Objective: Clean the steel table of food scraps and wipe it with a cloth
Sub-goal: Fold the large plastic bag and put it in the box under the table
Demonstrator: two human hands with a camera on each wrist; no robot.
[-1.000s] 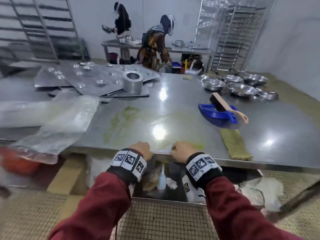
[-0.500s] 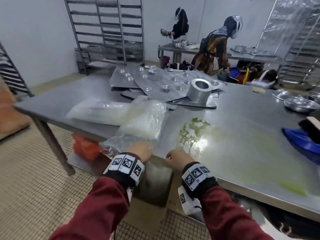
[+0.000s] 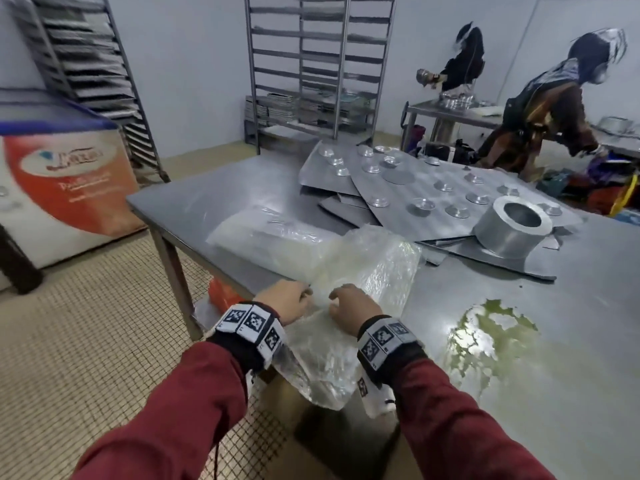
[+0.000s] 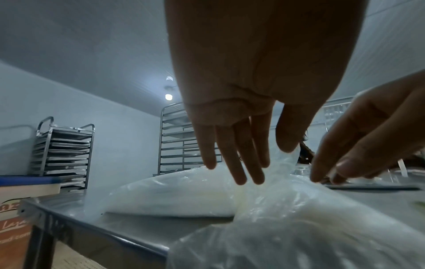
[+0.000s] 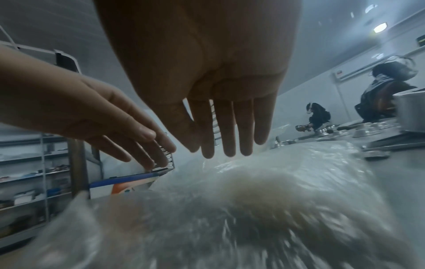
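The steel table [image 3: 575,306] carries a smeared green food stain [image 3: 485,344] near its front edge. Left of the stain lies a crumpled clear plastic bag [image 3: 377,268], its end hanging over the front edge. Both hands hover at this bag with straight fingers. My left hand [image 3: 289,299] sits at its left edge and my right hand [image 3: 351,306] on its middle. In the left wrist view the left hand [image 4: 241,163] reaches its fingertips to the bag [image 4: 299,218]. The right wrist view has the right hand [image 5: 225,145] just above the bag [image 5: 253,191]. Neither hand grips anything.
A second, flatter plastic bag [image 3: 263,233] lies behind the first. Metal sheets with small cups [image 3: 426,192] and a steel ring mould [image 3: 512,230] fill the table's back. Tray racks [image 3: 318,64] and a freezer [image 3: 62,188] stand at left; two people [image 3: 554,116] work behind.
Both hands have moved left along the table's front edge, from beside the green stain onto the clear plastic bag. The head view has swung left with them.
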